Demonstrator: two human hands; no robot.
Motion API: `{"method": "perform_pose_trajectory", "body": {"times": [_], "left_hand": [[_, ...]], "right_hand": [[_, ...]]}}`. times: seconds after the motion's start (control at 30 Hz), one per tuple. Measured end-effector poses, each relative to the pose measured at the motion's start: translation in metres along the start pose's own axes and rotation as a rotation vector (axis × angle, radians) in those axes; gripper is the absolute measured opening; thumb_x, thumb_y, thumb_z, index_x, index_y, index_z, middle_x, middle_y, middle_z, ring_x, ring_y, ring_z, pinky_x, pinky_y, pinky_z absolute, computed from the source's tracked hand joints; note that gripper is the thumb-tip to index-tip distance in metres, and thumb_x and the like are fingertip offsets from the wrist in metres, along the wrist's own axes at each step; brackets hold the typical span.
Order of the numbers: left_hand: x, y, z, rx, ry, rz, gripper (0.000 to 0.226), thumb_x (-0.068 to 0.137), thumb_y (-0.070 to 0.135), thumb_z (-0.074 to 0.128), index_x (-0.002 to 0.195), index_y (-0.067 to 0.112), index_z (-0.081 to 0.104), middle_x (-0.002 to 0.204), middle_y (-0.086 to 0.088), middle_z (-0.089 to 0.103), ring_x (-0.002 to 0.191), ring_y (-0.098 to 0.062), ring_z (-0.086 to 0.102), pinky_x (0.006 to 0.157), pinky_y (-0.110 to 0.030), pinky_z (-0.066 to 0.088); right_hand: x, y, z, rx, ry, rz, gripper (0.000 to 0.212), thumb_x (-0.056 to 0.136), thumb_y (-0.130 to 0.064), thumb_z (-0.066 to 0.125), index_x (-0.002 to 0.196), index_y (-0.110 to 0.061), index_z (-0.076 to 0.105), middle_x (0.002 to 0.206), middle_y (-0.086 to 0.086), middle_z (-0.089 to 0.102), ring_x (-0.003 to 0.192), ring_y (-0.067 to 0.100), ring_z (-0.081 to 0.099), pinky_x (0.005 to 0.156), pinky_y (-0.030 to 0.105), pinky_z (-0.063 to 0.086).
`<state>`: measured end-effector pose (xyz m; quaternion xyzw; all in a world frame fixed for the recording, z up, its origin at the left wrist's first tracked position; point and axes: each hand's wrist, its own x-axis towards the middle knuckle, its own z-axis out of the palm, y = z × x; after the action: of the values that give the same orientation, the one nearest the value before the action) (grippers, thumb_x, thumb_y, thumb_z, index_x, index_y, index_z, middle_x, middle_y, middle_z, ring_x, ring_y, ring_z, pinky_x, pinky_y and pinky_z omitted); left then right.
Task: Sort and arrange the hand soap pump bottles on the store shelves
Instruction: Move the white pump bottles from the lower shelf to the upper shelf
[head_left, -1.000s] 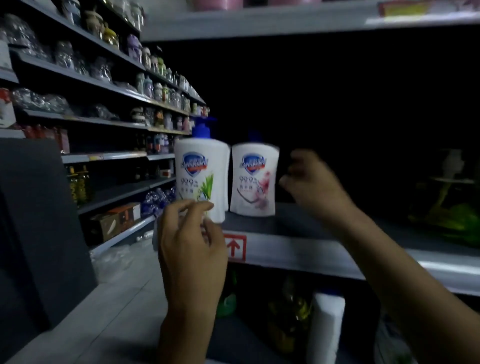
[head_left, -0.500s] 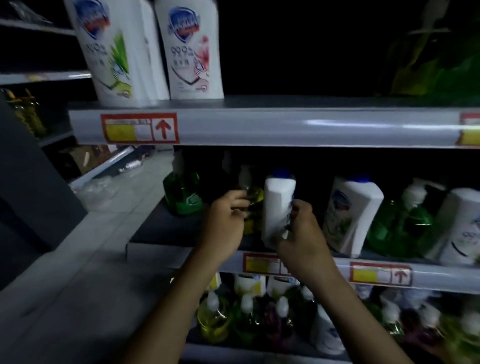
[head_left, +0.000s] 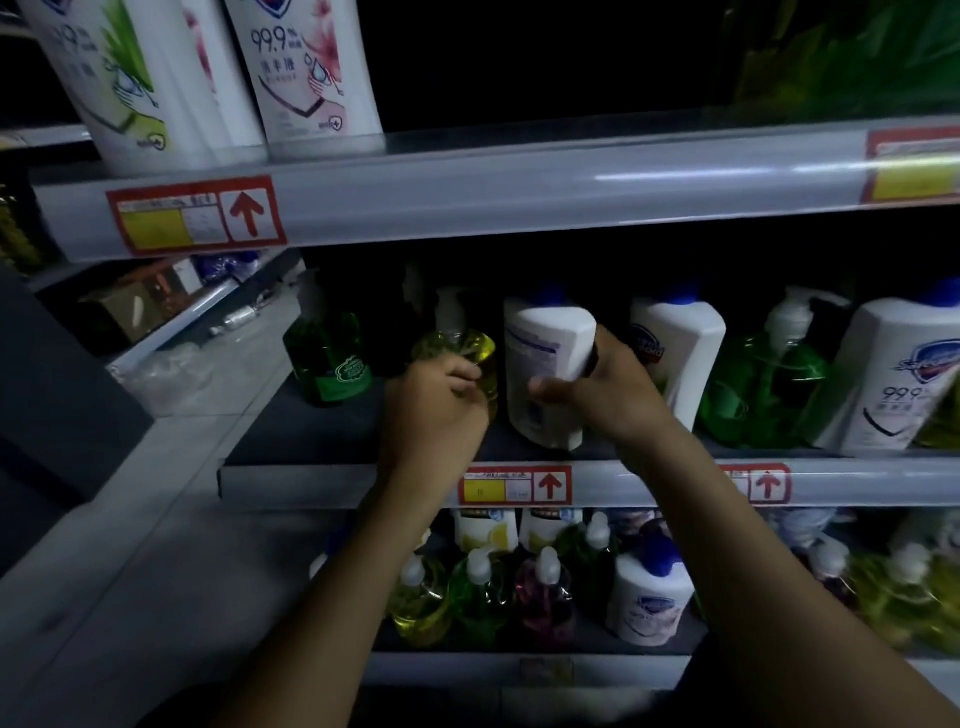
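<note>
Two-handed fix, centre frame, grey middle shelf (head_left: 311, 486): grips blue-capped white plastic pump bottle (head_left: 545, 364) with right hand (head_left: 608, 400), back label showing, probably to spin it forward; clutches clear yellow pump bottle (head_left: 478, 353) alongside with left hand (head_left: 436, 410), likely steadying.

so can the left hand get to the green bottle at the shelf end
Probably, once free: the green bottle stands left of the left hand with nothing in front of it, but that hand is holding the yellow bottle.

Shop (price tags (head_left: 196, 215) on shelves (head_left: 519, 192))
</note>
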<state>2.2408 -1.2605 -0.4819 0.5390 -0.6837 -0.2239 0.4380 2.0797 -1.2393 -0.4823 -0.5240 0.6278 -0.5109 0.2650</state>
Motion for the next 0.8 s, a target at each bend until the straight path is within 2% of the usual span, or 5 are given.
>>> {"method": "perform_pose_trajectory", "body": {"times": [0.13,0.27,0.47,0.63,0.8], "left_hand": [[0.005,-0.003,-0.007,-0.112,-0.082,0.001,0.028,0.088,0.001,0.057,0.105,0.020,0.067,0.095,0.005,0.068,0.085,-0.019,0.068,0.076,-0.041,0.058],[0.001,0.003,-0.008,-0.238,-0.302,0.027,0.038,0.093,-0.001,0.052,0.127,0.016,0.053,0.092,0.013,0.063,0.079,-0.016,0.069,0.066,-0.032,0.056],[-0.004,0.004,-0.002,-0.268,-0.356,0.039,0.064,0.085,0.022,0.069,0.141,0.022,0.039,0.105,0.008,0.063,0.099,-0.014,0.065,0.090,-0.040,0.053],[-0.005,0.005,-0.006,-0.373,-0.409,0.069,0.048,0.072,0.036,0.080,0.113,0.021,0.058,0.106,0.006,0.068,0.096,-0.003,0.064,0.080,-0.023,0.053],[-0.005,0.004,-0.010,-0.399,-0.365,0.071,0.031,0.078,0.022,0.076,0.102,0.025,0.058,0.104,0.001,0.068,0.094,-0.009,0.065,0.077,-0.023,0.054]], "right_hand": [[-0.004,0.002,-0.015,0.082,-0.225,-0.038,0.059,0.077,-0.001,0.074,0.127,-0.019,0.050,0.111,0.004,0.068,0.104,0.020,0.064,0.092,0.045,0.053],[-0.008,0.001,-0.020,0.115,-0.351,-0.059,0.069,0.081,0.003,0.068,0.139,-0.017,0.037,0.123,0.006,0.062,0.112,0.018,0.061,0.095,0.039,0.053],[-0.026,0.002,-0.009,-0.254,-0.040,-0.303,0.064,0.085,-0.019,0.070,0.140,-0.019,0.038,0.125,0.005,0.063,0.111,0.021,0.060,0.083,0.017,0.048],[-0.043,0.001,-0.006,-0.447,-0.083,-0.441,0.086,0.084,0.005,0.056,0.154,-0.024,0.015,0.124,0.009,0.055,0.103,0.021,0.060,0.079,0.022,0.046],[-0.027,0.007,-0.004,-0.442,-0.015,-0.364,0.079,0.085,0.004,0.061,0.150,-0.025,0.028,0.106,0.005,0.045,0.094,0.020,0.051,0.078,0.016,0.035]]}}
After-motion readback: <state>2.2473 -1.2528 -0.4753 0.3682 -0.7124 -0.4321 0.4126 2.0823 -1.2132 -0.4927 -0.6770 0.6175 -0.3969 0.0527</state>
